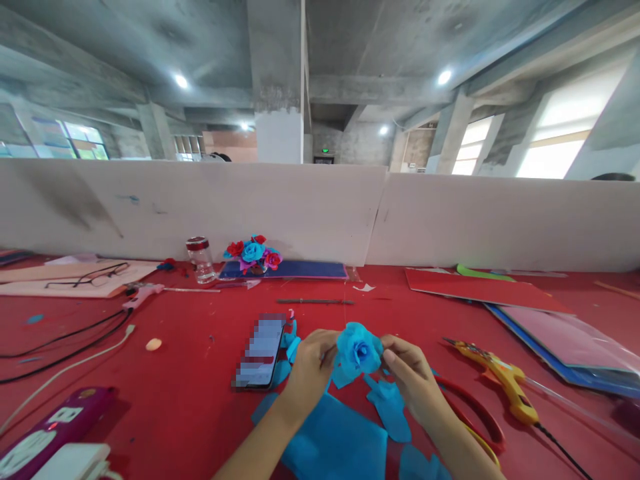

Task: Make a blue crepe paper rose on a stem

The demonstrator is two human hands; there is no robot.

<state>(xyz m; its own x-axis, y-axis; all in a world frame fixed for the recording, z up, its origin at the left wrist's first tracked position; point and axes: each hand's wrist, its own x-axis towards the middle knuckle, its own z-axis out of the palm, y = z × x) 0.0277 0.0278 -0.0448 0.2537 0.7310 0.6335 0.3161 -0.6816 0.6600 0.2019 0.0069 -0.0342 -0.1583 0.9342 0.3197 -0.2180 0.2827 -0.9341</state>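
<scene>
A blue paper flower (359, 349) with layered petals is held up between my two hands over the red table. My left hand (316, 363) grips it from the left, its fingers partly hidden behind the petals. On the other side, my right hand (407, 363) pinches the edge of a petal between thumb and fingers. Beneath them lie a large blue paper sheet (340, 437) and loose blue petal pieces (393, 408). Partly covered by my right forearm are scissors (487, 417) with red and yellow handles.
A phone (261, 350) lies left of my hands. To the right rests a yellow glue gun (500, 377) beside stacked coloured sheets (570, 333). Behind stand a flower bouquet (253, 253) and glass jar (201, 261). A purple power strip (55, 427) and cables occupy the left.
</scene>
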